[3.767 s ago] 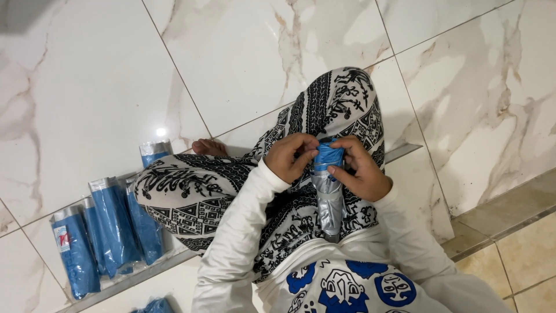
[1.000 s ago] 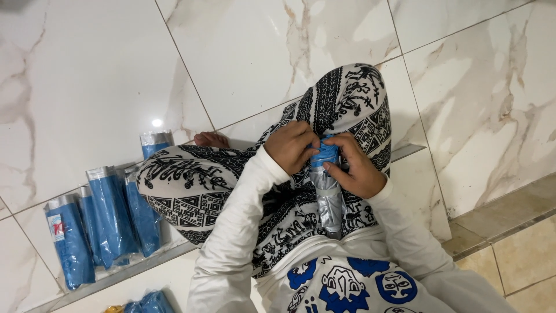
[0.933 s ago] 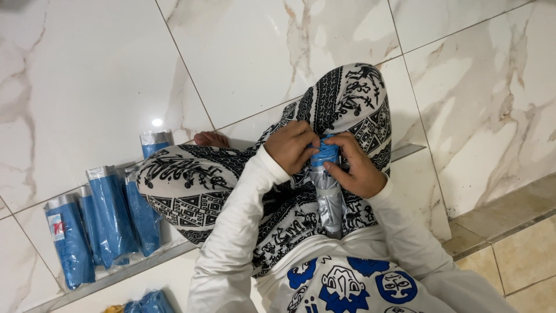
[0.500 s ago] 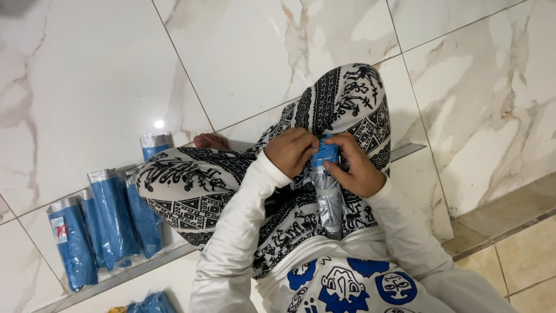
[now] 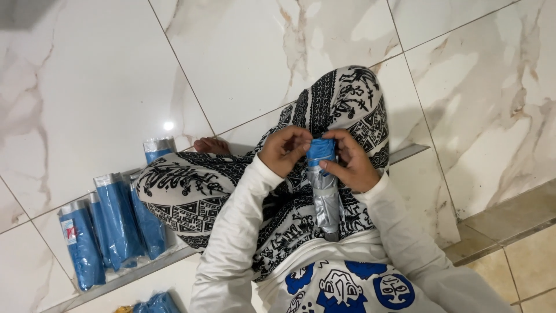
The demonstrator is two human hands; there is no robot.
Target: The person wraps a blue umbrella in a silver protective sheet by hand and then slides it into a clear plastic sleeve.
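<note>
Frame centre: our left hand [image 5: 285,150] and right hand [image 5: 349,164] both closed on the top of one rolled pouch [image 5: 324,185]. Fingers pinch its blue upper end; the silver-grey body hangs down over the patterned trousers [image 5: 191,191] toward the lap.

Risk, as we judge it: grip sits only on the top end, lower part unsupported. If the pinch loosens, the roll could slide off the lap or spring open. Foil surface probably slick.

Lower left of frame: row of blue flat packs [image 5: 116,223] with silver top seals, leaning upright along the floor step [image 5: 405,153]. Leftmost pack [image 5: 81,246] carries a small white label with a red mark. More blue packs [image 5: 153,303] at bottom edge, partly cut off. Marble tile [image 5: 87,75] all around.
</note>
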